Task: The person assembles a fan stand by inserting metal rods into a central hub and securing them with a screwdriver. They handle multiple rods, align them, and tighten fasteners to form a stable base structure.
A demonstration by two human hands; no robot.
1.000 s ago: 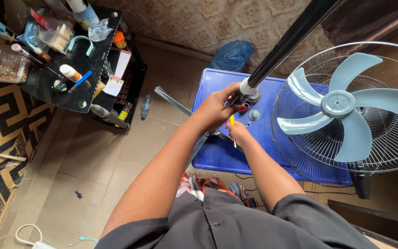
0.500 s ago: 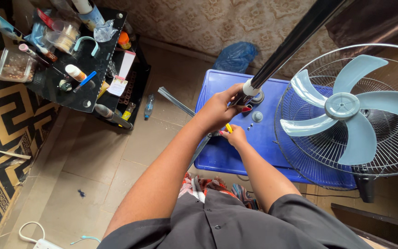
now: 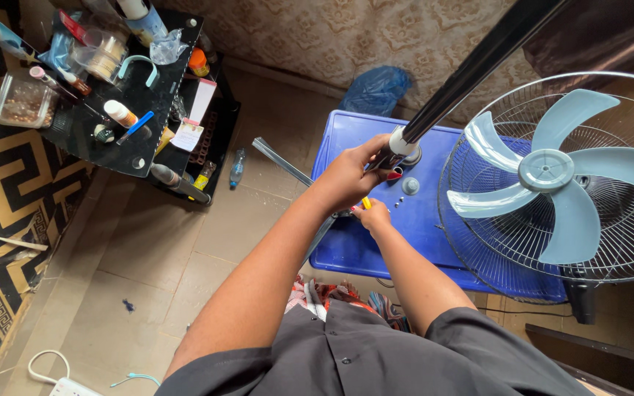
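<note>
A: Start at the left. What lies there?

B: A black glass table, crowded. A clear tub of brownish bits sits at its left edge, a clear round jar further back, a white tube with an orange end beside a blue pen. A small white card hangs at the right corner, a taller white and red card above it.

A: And on the floor?

B: A white power strip at the bottom edge, a small clear bottle just right of the table, and a blue plastic bag against the patterned wall.

A: The hands?

B: The left hand is closed around the lower end of the black fan pole, just under its white collar. The right hand sits just below it, fingers pinched on a yellow-handled screwdriver. Both are over the blue plastic lid, where metal bars cross beneath the pole.

A: What crowds them?

B: A grey round cap and small screws lie on the lid near the right hand. Further right, the open wire fan guard with its pale blue blades overlaps the lid's right side.
</note>
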